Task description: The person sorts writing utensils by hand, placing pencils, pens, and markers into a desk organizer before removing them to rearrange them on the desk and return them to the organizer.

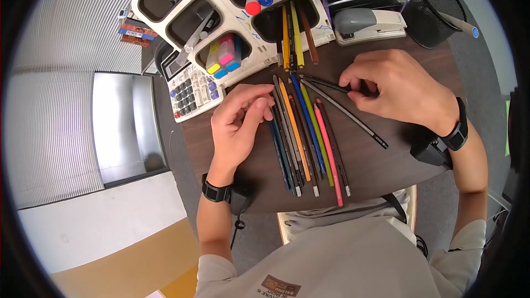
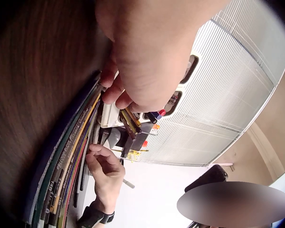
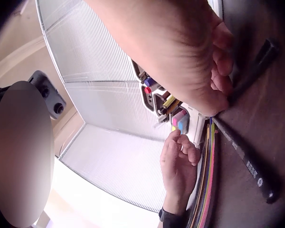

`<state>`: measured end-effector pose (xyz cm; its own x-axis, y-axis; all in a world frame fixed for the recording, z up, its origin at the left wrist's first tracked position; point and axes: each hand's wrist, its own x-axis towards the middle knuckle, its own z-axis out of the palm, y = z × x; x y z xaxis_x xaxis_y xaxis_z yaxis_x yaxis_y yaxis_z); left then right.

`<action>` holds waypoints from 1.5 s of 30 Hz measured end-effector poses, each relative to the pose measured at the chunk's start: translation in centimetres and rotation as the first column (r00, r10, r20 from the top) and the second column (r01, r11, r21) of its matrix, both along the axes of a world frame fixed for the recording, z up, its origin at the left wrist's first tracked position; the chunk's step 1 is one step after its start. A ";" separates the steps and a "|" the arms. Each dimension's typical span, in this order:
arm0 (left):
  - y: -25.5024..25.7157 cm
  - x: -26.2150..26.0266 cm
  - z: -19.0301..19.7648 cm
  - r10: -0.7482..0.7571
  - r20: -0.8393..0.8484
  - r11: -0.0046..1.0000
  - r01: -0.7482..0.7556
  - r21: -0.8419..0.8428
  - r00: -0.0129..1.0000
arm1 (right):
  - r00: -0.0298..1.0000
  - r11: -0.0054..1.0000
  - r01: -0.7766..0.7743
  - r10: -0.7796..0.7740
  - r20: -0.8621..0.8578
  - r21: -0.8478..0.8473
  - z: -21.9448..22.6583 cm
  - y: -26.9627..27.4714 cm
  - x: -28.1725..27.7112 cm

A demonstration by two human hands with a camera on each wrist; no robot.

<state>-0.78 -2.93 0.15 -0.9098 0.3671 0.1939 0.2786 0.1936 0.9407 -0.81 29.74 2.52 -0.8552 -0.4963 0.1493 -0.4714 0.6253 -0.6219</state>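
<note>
Several coloured pencils lie side by side on the dark table, among them an orange pencil (image 1: 297, 132), a blue pencil (image 1: 312, 124) and a pink pencil (image 1: 329, 152). My left hand (image 1: 237, 124) is at the left of the row, its loosely bent fingertips right at the tips of the leftmost pencils. To the right of the row, my right hand (image 1: 400, 85) pinches a black pencil (image 1: 326, 83) between thumb and fingers; its other end shows in the right wrist view. Below it a grey pencil (image 1: 353, 117) lies slanted, apart from the row.
A white organizer (image 1: 265, 58) at the back holds markers, highlighters and several upright pencils. A calculator (image 1: 193, 91) stands at the left. Back right are a stapler (image 1: 370, 25) and a black mesh cup (image 1: 433, 16) with a pen. The table's front edge is near the body.
</note>
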 end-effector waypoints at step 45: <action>-2.1 -0.6 -0.8 -0.151 -0.009 0.892 0.140 0.429 0.989 | 0.867 0.567 -0.305 0.498 0.024 -0.765 1.8 -0.2 1.3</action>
<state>-1.39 -5.01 -0.69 -0.8589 0.3822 0.3410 0.2495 -0.2693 0.9302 0.50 29.58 4.27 -0.6490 -0.6098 0.4549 -0.3531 -0.2882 -0.8901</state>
